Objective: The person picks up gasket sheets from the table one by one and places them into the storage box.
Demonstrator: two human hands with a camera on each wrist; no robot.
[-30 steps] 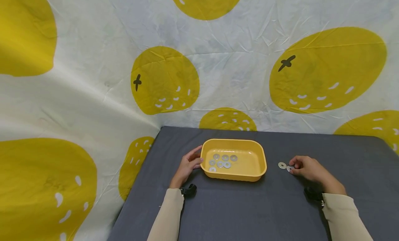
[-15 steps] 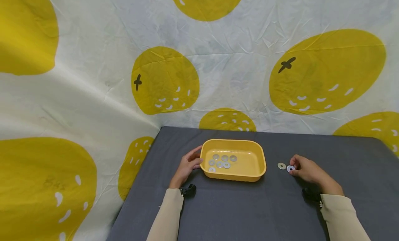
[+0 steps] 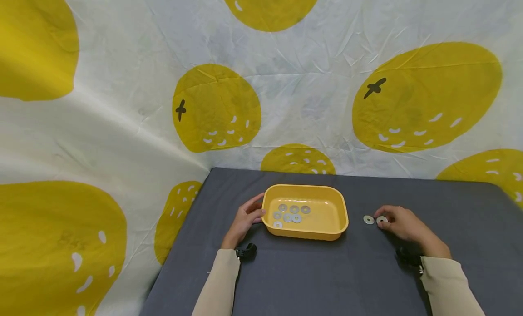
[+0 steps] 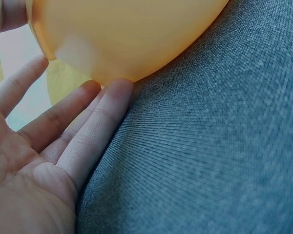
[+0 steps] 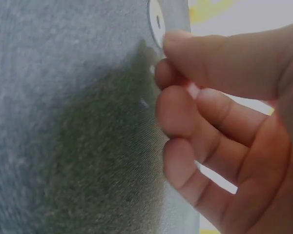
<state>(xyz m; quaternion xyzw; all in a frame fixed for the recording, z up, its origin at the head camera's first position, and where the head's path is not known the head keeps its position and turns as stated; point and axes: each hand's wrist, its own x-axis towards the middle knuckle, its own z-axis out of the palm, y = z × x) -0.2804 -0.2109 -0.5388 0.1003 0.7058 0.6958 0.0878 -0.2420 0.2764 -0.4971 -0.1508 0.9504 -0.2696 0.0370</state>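
A yellow plastic tray (image 3: 310,234) sits on the grey cloth with several flat metal washers (image 3: 294,209) in its left half. My left hand (image 3: 243,221) is at the tray's left end, the thumb at the rim and the other fingers against the outer wall, as the left wrist view shows. To the right of the tray one washer (image 3: 368,219) lies flat on the cloth. Just beside it, my right hand (image 3: 404,223) pinches a second washer (image 3: 382,219) between thumb and index finger. In the right wrist view the remaining fingers (image 5: 178,112) are curled low over the cloth.
The grey cloth (image 3: 306,279) covers the table. White fabric with yellow fruit prints (image 3: 216,107) hangs behind the table's far edge and along its left side. A black wrist strap device (image 3: 247,251) sits on the left wrist.
The washer at the right hand's fingertips has shifted slightly right and now stands apart from the other loose washer. The right index finger has edged left. The left hand and tray stay put.
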